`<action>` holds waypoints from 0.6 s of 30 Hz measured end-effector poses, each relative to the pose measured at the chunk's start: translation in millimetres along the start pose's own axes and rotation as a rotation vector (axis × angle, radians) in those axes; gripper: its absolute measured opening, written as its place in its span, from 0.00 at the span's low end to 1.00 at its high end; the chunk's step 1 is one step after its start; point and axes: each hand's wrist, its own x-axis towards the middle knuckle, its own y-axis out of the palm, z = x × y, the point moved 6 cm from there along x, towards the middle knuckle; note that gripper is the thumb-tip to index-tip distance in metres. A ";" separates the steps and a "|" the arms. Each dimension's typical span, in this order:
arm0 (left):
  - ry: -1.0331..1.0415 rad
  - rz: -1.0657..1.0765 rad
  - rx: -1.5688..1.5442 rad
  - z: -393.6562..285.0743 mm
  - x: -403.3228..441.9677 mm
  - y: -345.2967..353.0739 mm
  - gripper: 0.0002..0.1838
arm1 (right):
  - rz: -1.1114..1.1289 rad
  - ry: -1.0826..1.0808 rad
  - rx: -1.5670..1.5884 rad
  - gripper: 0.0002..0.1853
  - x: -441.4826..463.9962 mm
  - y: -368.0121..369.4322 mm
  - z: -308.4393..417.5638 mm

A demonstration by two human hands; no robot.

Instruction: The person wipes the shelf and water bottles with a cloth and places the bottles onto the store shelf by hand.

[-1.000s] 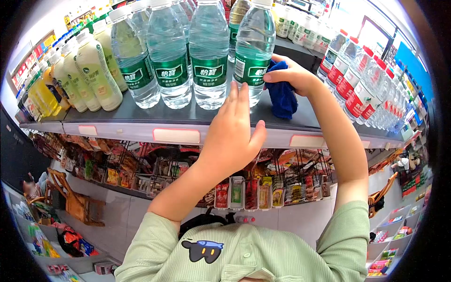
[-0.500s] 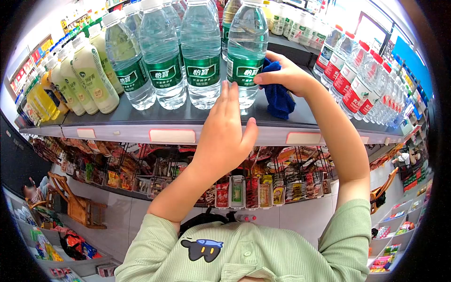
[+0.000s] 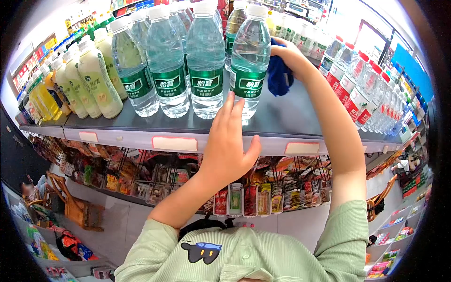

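Note:
A water bottle (image 3: 249, 61) with a green label stands upright on the dark shelf (image 3: 286, 115), at the right end of a front row of similar bottles (image 3: 205, 61). My left hand (image 3: 229, 141) is in front of it, open, fingers stretched up and thumb apart. Its fingertips are at the bottle's lower label and seem to touch it. To the bottle's right, my right hand (image 3: 292, 57) is closed on a dark blue cloth (image 3: 280, 77), which hangs bunched below the fingers. Some of the right fingertips are hidden behind the cloth and bottle.
Pale green bottles (image 3: 98, 80) stand to the left on the shelf, and red-labelled water bottles (image 3: 354, 94) to the right. Blank price tags (image 3: 174, 143) line the shelf's front edge. Packaged snacks (image 3: 251, 199) hang and sit below. A wooden chair (image 3: 77, 202) is at lower left.
My right hand has moved back and up with the cloth, its thumb off the bottle's label. The left hand stays at the bottle's front. The view has shifted slightly.

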 end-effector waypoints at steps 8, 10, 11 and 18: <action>0.008 -0.019 -0.044 3.9 -1.2 -2.5 0.37 | 0.051 0.008 -0.124 0.38 100.2 5.9 -75.1; 0.030 -0.018 -0.047 4.7 -2.2 -1.5 0.37 | 0.123 0.144 -0.179 0.34 94.9 19.0 -71.7; 0.031 -0.016 -0.039 4.5 -2.3 -1.3 0.37 | 0.132 0.159 -0.187 0.34 96.4 21.6 -74.0; 0.042 -0.021 -0.037 5.4 -2.6 0.8 0.37 | 0.127 0.171 -0.199 0.33 102.7 23.0 -82.7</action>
